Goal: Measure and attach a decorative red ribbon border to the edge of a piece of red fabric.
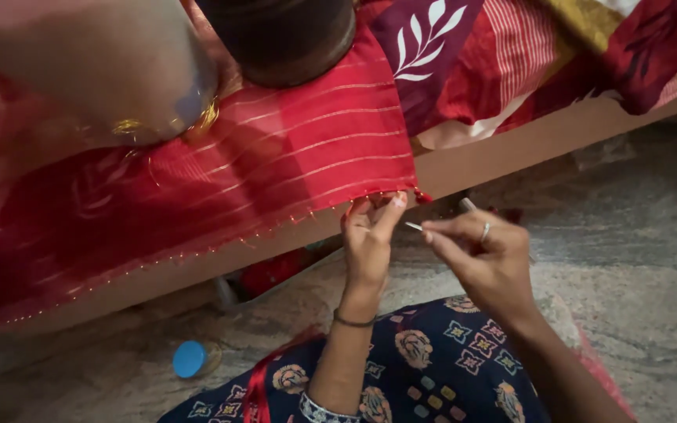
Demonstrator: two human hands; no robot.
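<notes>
red cloth (276, 157) drapes over the wooden ledge (511, 149), its beaded hem hanging free above open stone floor (636, 235). your left hand (368, 239) reaches up, fingertips pinching the hem's corner. your right hand (486, 254), beside it, grips what seems a thin needle (414, 226).
</notes>
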